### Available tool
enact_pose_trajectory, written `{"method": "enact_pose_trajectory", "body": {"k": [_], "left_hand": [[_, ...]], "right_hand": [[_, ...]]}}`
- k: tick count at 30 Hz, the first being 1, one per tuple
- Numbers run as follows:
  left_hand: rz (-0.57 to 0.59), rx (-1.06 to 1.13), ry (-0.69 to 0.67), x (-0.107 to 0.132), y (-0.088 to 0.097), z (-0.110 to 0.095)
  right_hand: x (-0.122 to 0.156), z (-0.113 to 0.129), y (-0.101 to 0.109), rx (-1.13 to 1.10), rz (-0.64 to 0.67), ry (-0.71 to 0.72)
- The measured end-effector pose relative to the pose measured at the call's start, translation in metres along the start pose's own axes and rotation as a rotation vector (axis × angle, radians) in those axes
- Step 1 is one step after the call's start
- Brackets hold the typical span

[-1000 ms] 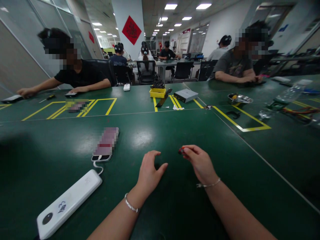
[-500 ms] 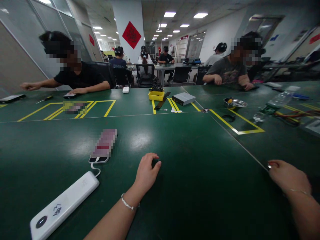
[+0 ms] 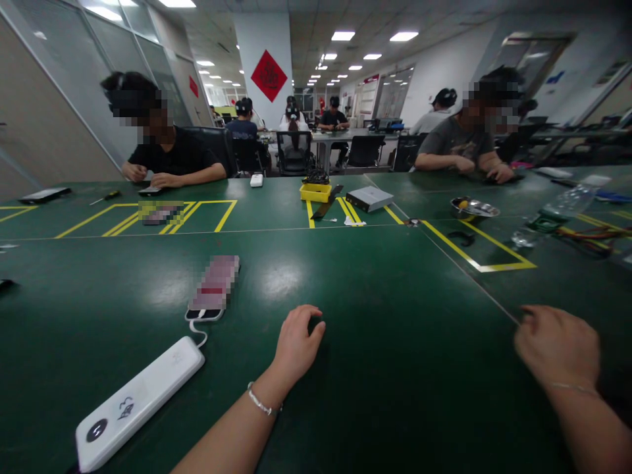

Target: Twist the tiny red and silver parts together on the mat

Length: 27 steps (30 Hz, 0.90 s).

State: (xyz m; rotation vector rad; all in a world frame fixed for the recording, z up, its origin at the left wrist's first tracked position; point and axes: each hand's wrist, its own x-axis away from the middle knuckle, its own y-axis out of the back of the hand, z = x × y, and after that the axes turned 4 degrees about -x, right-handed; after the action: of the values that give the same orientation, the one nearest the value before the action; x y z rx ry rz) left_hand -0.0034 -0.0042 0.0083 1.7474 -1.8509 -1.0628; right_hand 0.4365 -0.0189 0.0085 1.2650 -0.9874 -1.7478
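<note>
Open-plan office, black chairs, ceiling lights

Ceiling lights are glowing across the top, receding toward the centre. A glass partition is filling the upper left; a white wall is running along the upper right. Left of centre a pale pillar is rising — a red diamond is hanging on it — and black chairs are standing beyond the green counter.

Head cam's pretty close, aimed forward/down across a flat, glossy green tabletop toward its far edge.
</note>
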Motion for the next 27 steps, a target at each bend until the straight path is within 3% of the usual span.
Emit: {"method": "enact_pose_trajectory", "body": {"k": [1,3,6,8,11,14,17,19,23,27], "left_hand": [[0.011,-0.015,-0.007,0.001,0.0,-0.001],[0.043,-0.056,-0.04,0.003,0.0,-0.002],[0.084,-0.125,-0.096,0.008,-0.004,-0.004],[0.102,-0.175,-0.123,0.011,-0.008,-0.005],[0.133,-0.271,-0.152,0.014,-0.011,-0.005],[0.159,-0.326,-0.141,0.014,-0.011,-0.005],[0.172,-0.332,-0.13,0.013,-0.008,-0.004],[0.18,-0.327,-0.135,0.012,-0.006,-0.004],[0.191,-0.304,-0.136,0.012,-0.004,-0.005],[0.187,-0.308,-0.141,0.013,-0.004,-0.005]], "right_hand": [[0.001,0.029,-0.001,0.039,-0.039,0.047],[0.007,0.09,-0.008,-0.002,0.004,0.207],[0.028,0.175,-0.023,-0.147,0.173,0.41],[0.045,0.22,-0.032,-0.232,0.282,0.524],[0.064,0.264,-0.041,-0.304,0.396,0.626],[0.065,0.28,-0.043,-0.319,0.443,0.659],[0.046,0.26,-0.037,-0.295,0.368,0.602],[0.026,0.226,-0.028,-0.198,0.248,0.435],[-0.011,0.122,-0.005,0.152,0.065,-0.053],[-0.019,0.011,0.007,0.206,0.148,-0.582]]}}
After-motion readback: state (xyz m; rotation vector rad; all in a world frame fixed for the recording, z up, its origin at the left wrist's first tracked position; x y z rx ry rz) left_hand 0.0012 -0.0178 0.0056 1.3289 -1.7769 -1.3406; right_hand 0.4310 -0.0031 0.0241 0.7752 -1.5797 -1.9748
